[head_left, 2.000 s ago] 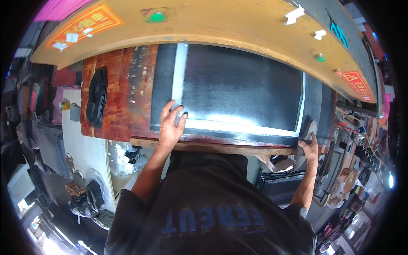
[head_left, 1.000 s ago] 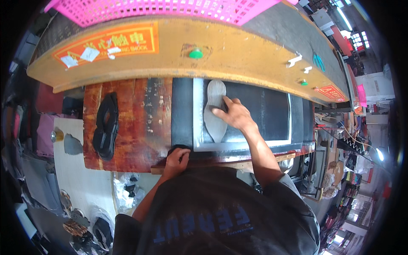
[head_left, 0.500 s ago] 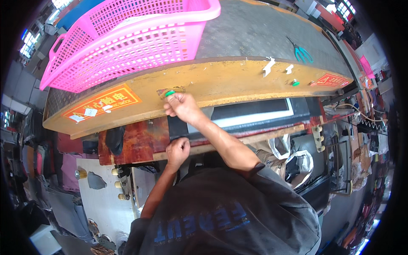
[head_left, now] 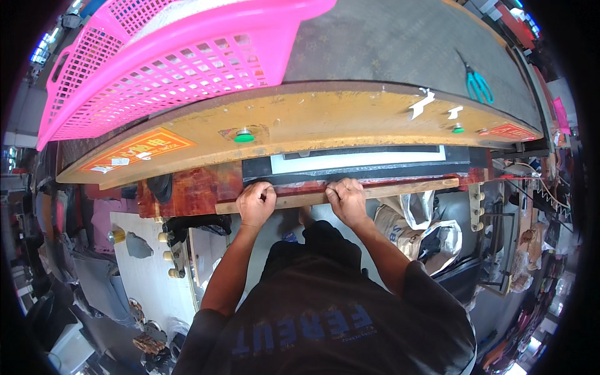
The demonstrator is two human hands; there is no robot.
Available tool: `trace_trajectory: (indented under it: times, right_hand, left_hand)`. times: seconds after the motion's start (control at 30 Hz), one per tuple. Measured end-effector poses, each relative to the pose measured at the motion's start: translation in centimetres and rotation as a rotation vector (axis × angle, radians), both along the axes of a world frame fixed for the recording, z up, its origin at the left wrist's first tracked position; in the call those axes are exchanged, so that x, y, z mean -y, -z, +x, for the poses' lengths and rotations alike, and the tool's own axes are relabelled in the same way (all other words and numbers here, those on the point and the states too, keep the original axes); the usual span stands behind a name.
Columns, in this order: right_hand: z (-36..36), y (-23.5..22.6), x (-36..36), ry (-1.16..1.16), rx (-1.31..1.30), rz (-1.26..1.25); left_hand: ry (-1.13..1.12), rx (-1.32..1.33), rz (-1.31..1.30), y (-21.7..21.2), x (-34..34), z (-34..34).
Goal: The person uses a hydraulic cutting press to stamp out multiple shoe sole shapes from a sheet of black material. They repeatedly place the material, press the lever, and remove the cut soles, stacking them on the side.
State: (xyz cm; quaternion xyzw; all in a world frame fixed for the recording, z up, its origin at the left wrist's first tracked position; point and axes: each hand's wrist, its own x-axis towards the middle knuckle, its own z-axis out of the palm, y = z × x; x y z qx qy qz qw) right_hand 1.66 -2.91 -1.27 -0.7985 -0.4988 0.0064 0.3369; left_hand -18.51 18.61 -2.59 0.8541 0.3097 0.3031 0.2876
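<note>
My left hand (head_left: 255, 204) is closed on the wooden strip (head_left: 400, 189) along the front edge of a reddish-brown board (head_left: 190, 190). Farther right, my right hand (head_left: 348, 201) grips the same strip, fingers curled over it. Just beyond both hands lies a dark flat sheet (head_left: 253, 167) bearing a white rectangular border (head_left: 356, 162). Its far part is hidden beneath the yellow machine beam (head_left: 350, 115). On the beam's face, above my left hand, sits a green push button (head_left: 244, 135); nothing touches it.
A pink plastic basket (head_left: 181, 78) stands on the machine top at left. Teal-handled pliers or snips (head_left: 478, 84) lie at the top right. A second green button (head_left: 458, 129) is farther right on the beam. Below the board are open sacks (head_left: 440, 247) and a pale panel (head_left: 150, 275).
My right hand has left the green button and come down to the wooden strip. My left hand stays at the front edge. The view has shifted, and less of the white border shows.
</note>
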Motion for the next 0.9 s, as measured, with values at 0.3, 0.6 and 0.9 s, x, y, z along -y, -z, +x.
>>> trace_trajectory:
  times: [0.3,0.6,0.9]
  right_hand:
    - [-2.8,-1.5,2.8,-0.001,-0.242,-0.159]
    - [-7.3,-4.0,-6.1,0.063,0.004,-0.241]
    - [-3.5,-5.6,3.9,-0.108,-0.732,0.144]
  left_hand:
    - [-0.004,-0.040,-0.160,1.5,3.4,-3.9]
    - [-0.096,-0.114,-0.028,0.7,8.9,-3.7]
    - [-0.061,-0.201,0.000,2.1,14.3,-8.5]
